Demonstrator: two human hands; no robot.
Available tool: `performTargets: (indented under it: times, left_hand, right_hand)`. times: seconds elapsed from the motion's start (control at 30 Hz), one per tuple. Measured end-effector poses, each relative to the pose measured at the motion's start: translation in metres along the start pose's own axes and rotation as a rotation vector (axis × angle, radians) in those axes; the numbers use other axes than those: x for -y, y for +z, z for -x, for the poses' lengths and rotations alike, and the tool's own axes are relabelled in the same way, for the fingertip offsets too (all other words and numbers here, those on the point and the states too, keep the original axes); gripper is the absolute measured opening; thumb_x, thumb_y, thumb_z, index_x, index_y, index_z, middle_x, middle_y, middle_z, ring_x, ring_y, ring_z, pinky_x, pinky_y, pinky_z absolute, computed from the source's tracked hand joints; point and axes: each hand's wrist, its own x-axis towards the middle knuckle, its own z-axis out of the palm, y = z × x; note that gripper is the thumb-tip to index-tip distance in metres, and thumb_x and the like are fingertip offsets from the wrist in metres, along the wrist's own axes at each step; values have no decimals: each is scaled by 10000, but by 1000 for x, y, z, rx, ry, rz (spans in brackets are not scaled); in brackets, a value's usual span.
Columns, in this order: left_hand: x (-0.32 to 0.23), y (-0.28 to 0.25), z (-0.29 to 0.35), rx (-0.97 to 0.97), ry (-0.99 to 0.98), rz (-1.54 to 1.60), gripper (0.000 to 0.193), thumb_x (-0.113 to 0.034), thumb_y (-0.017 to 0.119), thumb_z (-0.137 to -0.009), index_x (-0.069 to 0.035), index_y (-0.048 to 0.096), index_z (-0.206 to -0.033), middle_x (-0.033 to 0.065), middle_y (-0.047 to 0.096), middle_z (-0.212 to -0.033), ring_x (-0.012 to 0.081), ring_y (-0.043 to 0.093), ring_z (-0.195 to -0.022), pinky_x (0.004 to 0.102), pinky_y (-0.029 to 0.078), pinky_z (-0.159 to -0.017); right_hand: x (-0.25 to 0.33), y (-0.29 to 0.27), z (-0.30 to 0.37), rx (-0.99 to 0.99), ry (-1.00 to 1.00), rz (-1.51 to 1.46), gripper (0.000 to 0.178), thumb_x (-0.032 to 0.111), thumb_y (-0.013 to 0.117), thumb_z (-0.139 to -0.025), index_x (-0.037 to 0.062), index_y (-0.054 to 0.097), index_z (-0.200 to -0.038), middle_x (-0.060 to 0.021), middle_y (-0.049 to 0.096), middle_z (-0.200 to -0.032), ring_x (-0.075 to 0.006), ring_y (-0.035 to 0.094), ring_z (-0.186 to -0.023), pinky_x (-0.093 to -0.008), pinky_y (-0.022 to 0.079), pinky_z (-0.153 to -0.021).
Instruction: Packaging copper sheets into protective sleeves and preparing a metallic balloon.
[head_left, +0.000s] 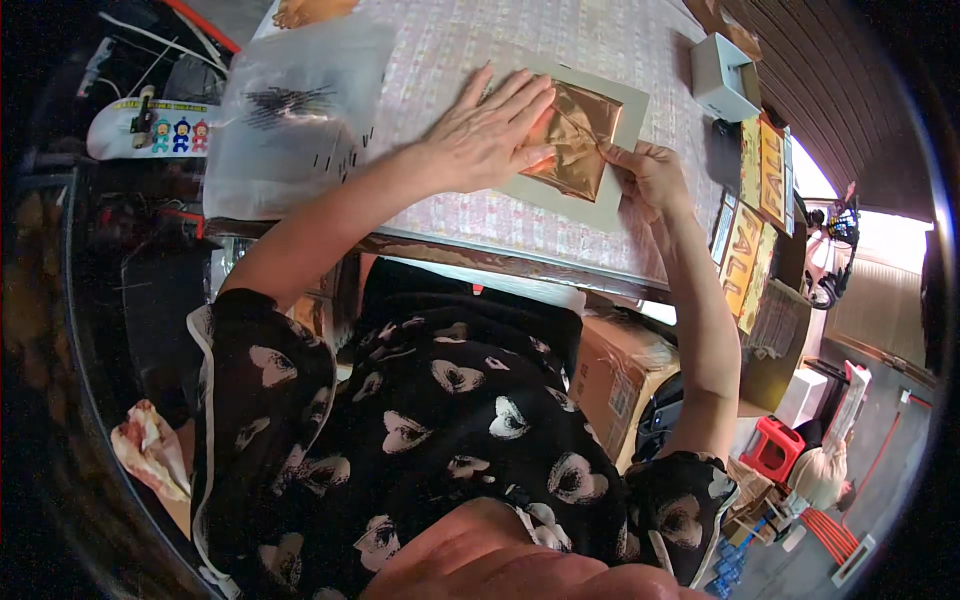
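A shiny copper-coloured foil sheet (578,128) lies on a flat grey card (628,112), whose border shows around it. My left hand (490,130) is spread flat over the left side of the foil and card, fingers stretched out and the thumb resting on the foil. At the right edge of the foil, my right hand (652,180) is closed, its thumb and forefinger pinching the foil's edge. Creases in the foil run toward that pinch. The palm side of my right hand and the part of the card under my left hand are hidden.
A clear plastic sheet (240,165) with several thin dark sticks (290,103) covers the left of the patterned table (430,50). At the right stand a white open box (722,78) and yellow-printed boxes (742,255). A cardboard carton (610,375) sits below the table edge.
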Motion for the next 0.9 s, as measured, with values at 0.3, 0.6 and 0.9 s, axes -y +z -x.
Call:
performTargets:
  times: [0.3,0.6,0.9]
  left_hand:
    - [-14,3,-9,-70,-20,45,830,-589,372,-1063,-6,203,-1629,169,248,-1691,313,181,-1583,564,18,-1276]
    - [-16,-58,5,-526,-176,288,669,-461,335,-1100,11,330,-1575,158,328,-1655,297,239,-1561,514,89,-1283]
    - [-13,-19,14,-738,-602,2469,610,-420,388,-1074,15,426,-1500,194,486,-1518,345,433,-1426,519,323,-1214]
  right_hand:
    - [8,35,-6,136,-19,-164,175,75,774,-923,57,697,-767,1,611,-659,-68,455,-498,-253,313,-462]
    - [5,2,-5,-80,-212,-114,194,144,775,-930,55,696,-777,-28,659,-681,-86,510,-488,-256,333,-449]
    - [19,9,29,-11,-237,-337,107,122,732,-962,51,712,-884,-51,740,-828,-119,667,-634,-256,511,-577]
